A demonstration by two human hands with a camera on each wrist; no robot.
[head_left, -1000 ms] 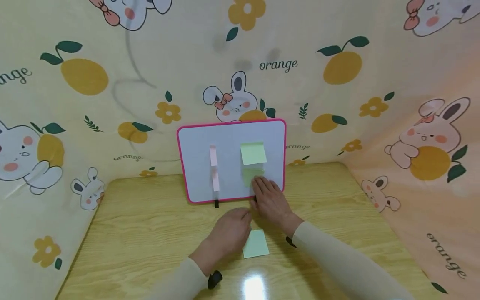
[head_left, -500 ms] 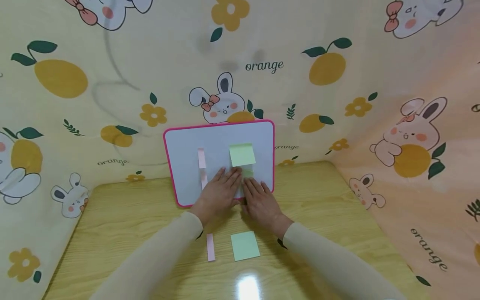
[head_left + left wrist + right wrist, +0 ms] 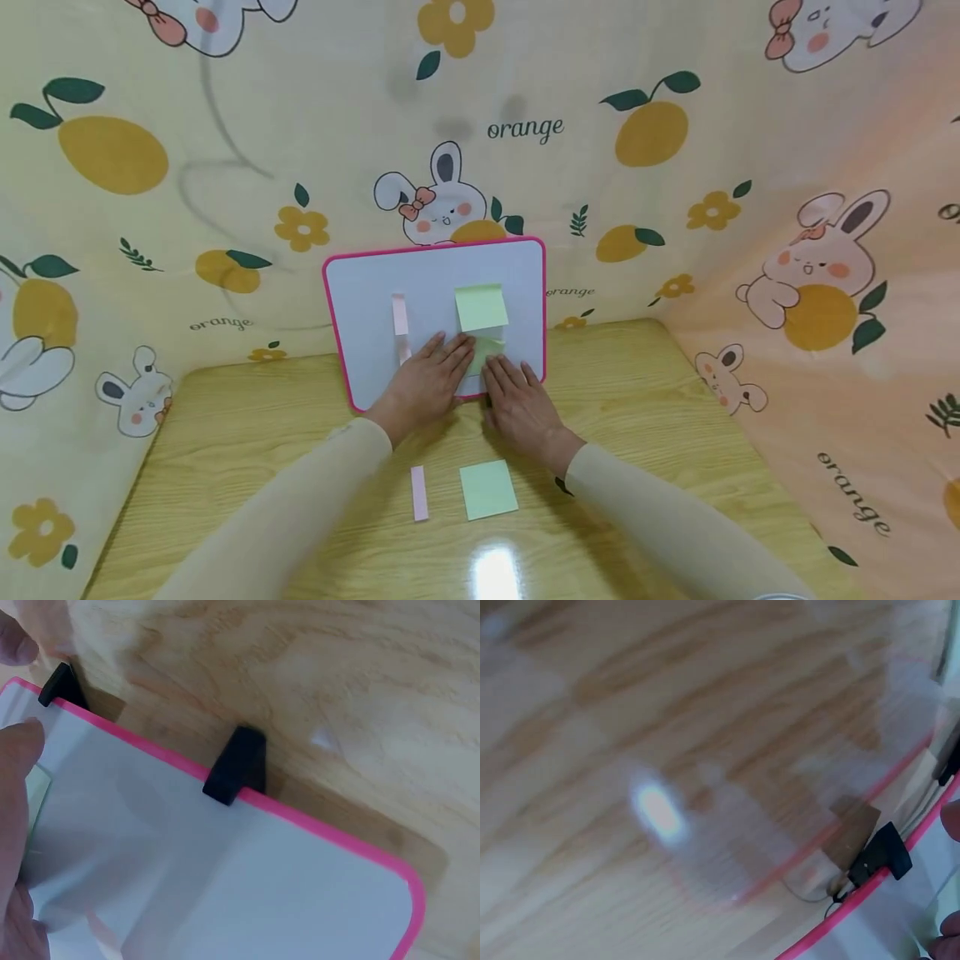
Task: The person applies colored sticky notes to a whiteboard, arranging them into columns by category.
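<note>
A white board [image 3: 360, 317] with a pink frame leans against the back wall, with black feet [image 3: 234, 766] along its lower edge. My left hand [image 3: 423, 379] presses its extended fingers on the left side of the lower green sticky note [image 3: 482, 354]. Against that note's right side lie the straight fingers of my right hand [image 3: 521, 404]. Above them a second green sticky note [image 3: 482, 307] is stuck, its lower edge lifting. Narrow pink sticky strips [image 3: 400, 315] run down the board's left part, the lower one partly hidden behind my left hand.
In front of the board, a green sticky pad [image 3: 488, 489] and a narrow pink strip [image 3: 419, 493] lie on the wooden table [image 3: 615, 375]. A patterned cloth [image 3: 337, 125] encloses the back and sides. The right wrist view shows another black foot [image 3: 885, 855].
My left hand has gone from above the green pad up to the board, beside my right hand, which stays on the lower note. The pink strip on the table has come into sight.
</note>
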